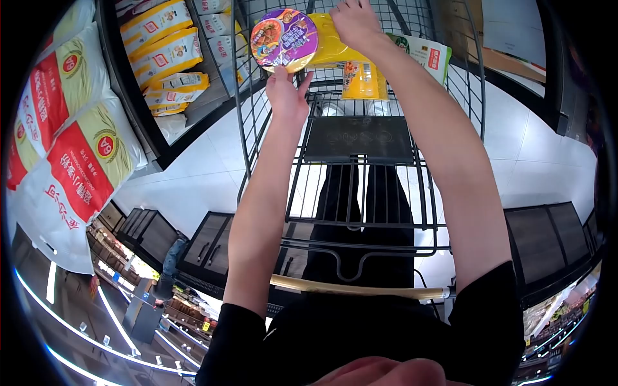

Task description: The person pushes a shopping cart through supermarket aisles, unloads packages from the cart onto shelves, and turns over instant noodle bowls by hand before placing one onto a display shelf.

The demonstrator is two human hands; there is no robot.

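The wire shopping cart (483, 83) holds several packaged goods at its far end. Over its left part is a round instant-noodle bowl (284, 38), its purple printed lid, with a picture of a noodle dish, turned to the camera. The left hand (288, 96) pinches the bowl at its lower rim, one digit sticking out to the side; the fingers behind it are hidden. The right hand (356, 24) is bent over a glossy yellow packet (327, 37) just beside the bowl; whether its fingers grip that packet or merely rest there, I cannot tell. Nearer in the cart sits a smaller yellow packet (362, 82) with a food picture and a barcode, and to the right a white-and-green bag (430, 59), partly behind the right forearm. Left of the cart, a black-framed shelf bin (193, 132) contains yellow-and-white bags (168, 56), and beside it large wheat-flour sacks (80, 168) are stacked
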